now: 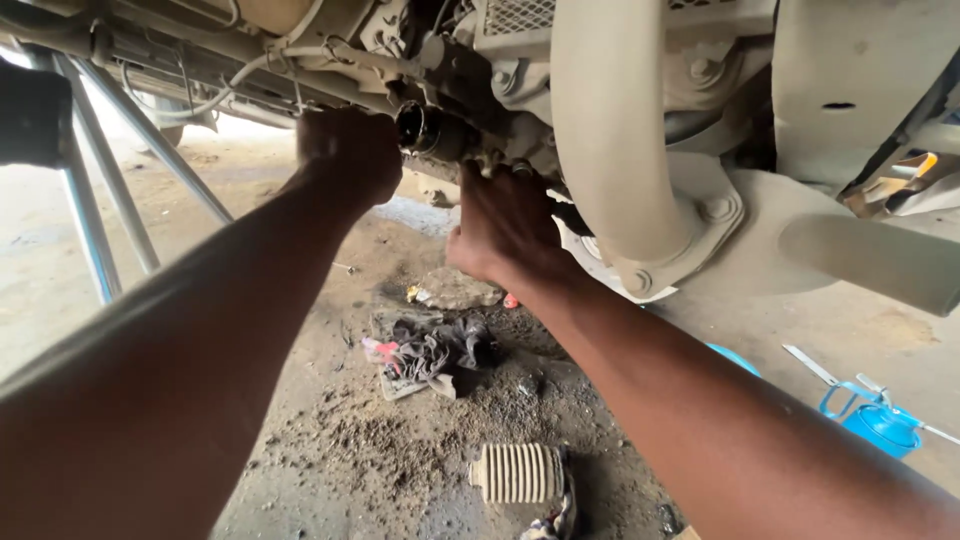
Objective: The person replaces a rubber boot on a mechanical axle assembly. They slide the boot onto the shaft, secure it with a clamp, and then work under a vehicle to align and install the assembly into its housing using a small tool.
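Under a raised vehicle, my left hand (348,152) is closed in a fist against the underside, just left of a dark round metal fitting (428,130). Whatever it grips is hidden by the fingers. My right hand (506,228) presses up against the same assembly right of that fitting, fingers curled behind dusty metal parts. A thick pale pipe (610,130) curves down beside my right hand to a bolted flange (690,235).
The dirt floor below holds a pile of dark rags (435,352), a ribbed rubber boot (517,472), a stone (455,290) and a blue oil can (880,425). Metal stand legs (95,200) slant at the left.
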